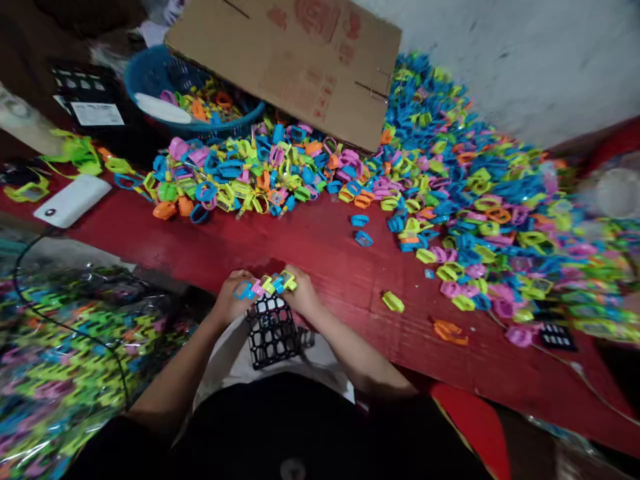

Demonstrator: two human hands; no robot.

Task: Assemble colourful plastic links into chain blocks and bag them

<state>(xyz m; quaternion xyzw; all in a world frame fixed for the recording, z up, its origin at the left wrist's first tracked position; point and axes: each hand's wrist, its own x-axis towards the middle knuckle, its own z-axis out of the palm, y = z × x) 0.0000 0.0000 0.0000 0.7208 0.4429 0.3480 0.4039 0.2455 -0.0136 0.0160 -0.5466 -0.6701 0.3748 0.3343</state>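
Red print on cardboard sheet (pixel 290 60) too blurred to read, white label (pixel 97 113) likewise illegible

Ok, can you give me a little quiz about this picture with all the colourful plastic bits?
1. True or false: the left hand and right hand hold a row of plastic pieces right by a black grid rack.
2. What colour is the basket behind the pile of plastic pieces? A red, B blue, C white.
3. Fill in: the flat brown sheet leaning over the pile is made of ____.
Key: 1 true; 2 B; 3 cardboard.
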